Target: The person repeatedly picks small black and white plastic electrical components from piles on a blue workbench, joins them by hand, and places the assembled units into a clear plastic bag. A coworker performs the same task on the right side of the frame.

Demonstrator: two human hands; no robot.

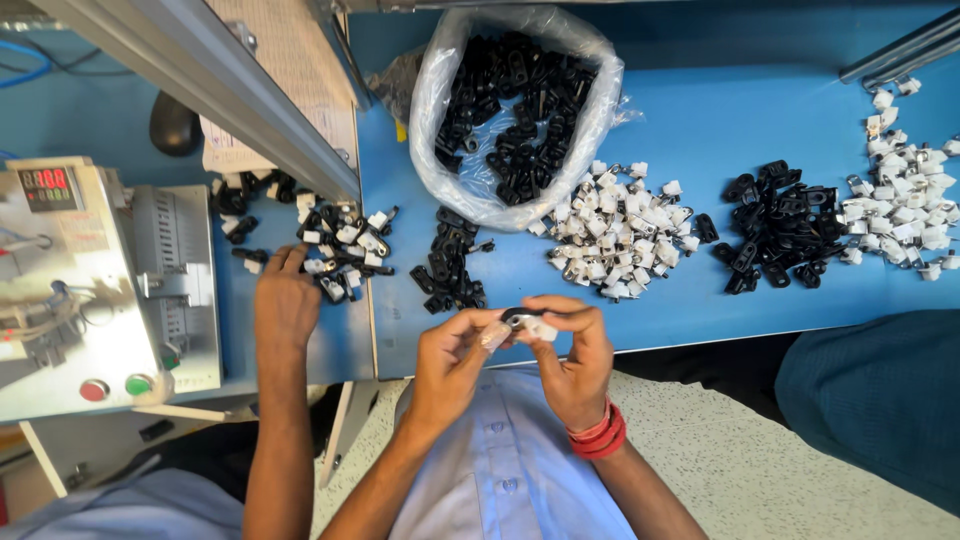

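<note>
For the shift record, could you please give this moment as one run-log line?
left hand: holds white clip part | right hand: holds black clip piece, both touching | co-worker's hand: on assembled clips

Your blue desk (680, 120) carries a clear plastic bag of black clips (515, 100), a pile of white plastic pieces (620, 230) and a heap of black plastic clips (775, 225). Between your hands sits a small black-and-white clip (525, 322). You wear a pale blue buttoned shirt (505, 460) and red bangles (600, 435). The grey machine (90, 290) shows one red and one green button.
</note>
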